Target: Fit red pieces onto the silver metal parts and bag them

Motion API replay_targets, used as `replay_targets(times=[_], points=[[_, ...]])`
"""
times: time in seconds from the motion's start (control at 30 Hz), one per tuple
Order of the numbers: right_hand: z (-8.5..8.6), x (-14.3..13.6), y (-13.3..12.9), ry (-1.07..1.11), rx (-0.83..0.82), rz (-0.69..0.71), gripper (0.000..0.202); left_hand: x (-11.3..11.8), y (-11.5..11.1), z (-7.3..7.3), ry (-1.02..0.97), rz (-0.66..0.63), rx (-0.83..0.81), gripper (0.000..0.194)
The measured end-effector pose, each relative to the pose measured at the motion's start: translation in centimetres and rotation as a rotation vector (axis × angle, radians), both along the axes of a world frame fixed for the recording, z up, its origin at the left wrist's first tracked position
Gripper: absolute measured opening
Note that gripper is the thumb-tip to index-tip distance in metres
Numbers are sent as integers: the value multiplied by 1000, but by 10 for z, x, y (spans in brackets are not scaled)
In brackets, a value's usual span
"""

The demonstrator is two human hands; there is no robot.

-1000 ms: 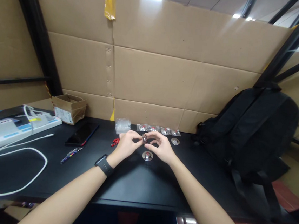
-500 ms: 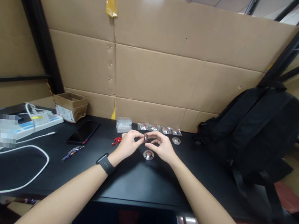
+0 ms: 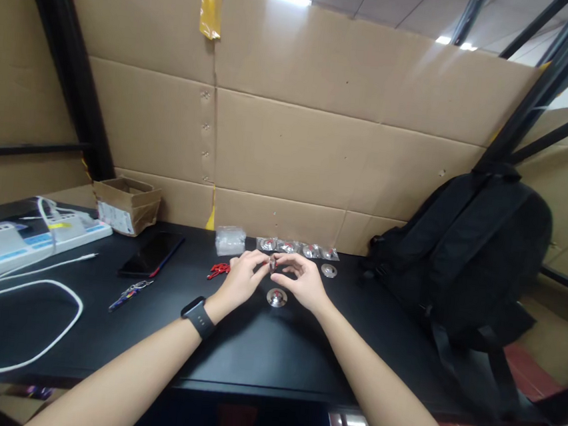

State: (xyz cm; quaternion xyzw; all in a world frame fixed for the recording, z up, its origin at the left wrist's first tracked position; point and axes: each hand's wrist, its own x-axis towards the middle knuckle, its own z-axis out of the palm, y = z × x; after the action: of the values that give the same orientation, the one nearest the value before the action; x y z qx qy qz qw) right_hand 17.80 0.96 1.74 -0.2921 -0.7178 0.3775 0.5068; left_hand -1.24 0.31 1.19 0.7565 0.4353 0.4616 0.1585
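Observation:
Between my two hands, above the black table, is a small round metal piece [image 3: 272, 263], seen nearly edge-on. My left hand [image 3: 243, 277], with a dark watch on its wrist, pinches the near left edge. The fingertips and thumb of my right hand [image 3: 303, 283] curve around its right side. Just below them on the table lies a shiny round metal disc [image 3: 276, 297] with a reddish centre. A flat metal ring [image 3: 329, 270] rests to the right. Beside my left hand are small red pieces [image 3: 219, 271], partly covered by it.
Several bagged metal discs [image 3: 288, 247] line the back, alongside clear plastic packaging [image 3: 230, 240]. A cardboard box [image 3: 128, 205], phone [image 3: 152, 254], keys [image 3: 130, 294], and white power strip [image 3: 45, 237] with a cable occupy the left. A black backpack [image 3: 481, 252] fills the right.
The view has shifted slightly, so the scene sits a little lower and further left. Both hands keep their places on the small round metal piece, which looks slightly turned.

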Motion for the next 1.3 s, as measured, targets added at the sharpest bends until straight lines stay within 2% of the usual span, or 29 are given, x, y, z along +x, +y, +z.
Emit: replay_targets(times=[0.13, 0.27, 0.57, 0.83, 1.03, 1.3], points=[[-1, 0, 1, -9, 23, -20, 32, -1, 7, -6, -236, -146, -130, 25], [0, 0, 0, -20, 22, -21, 31, -1, 10, -8, -380, -185, -216, 29], [3, 0, -3, -3, 17, -22, 30, -4, 9, -4, -386, -254, -302, 29], [1, 0, -2, -48, 48, -39, 31, -4, 6, 1, -278, -218, -238, 32], [0, 0, 0, -51, 37, -24, 32, -5, 7, -2, -216, -183, -161, 25], [-2, -5, -3, 39, -72, 16, 43, -3, 0, 0, -41, -39, 42, 11]])
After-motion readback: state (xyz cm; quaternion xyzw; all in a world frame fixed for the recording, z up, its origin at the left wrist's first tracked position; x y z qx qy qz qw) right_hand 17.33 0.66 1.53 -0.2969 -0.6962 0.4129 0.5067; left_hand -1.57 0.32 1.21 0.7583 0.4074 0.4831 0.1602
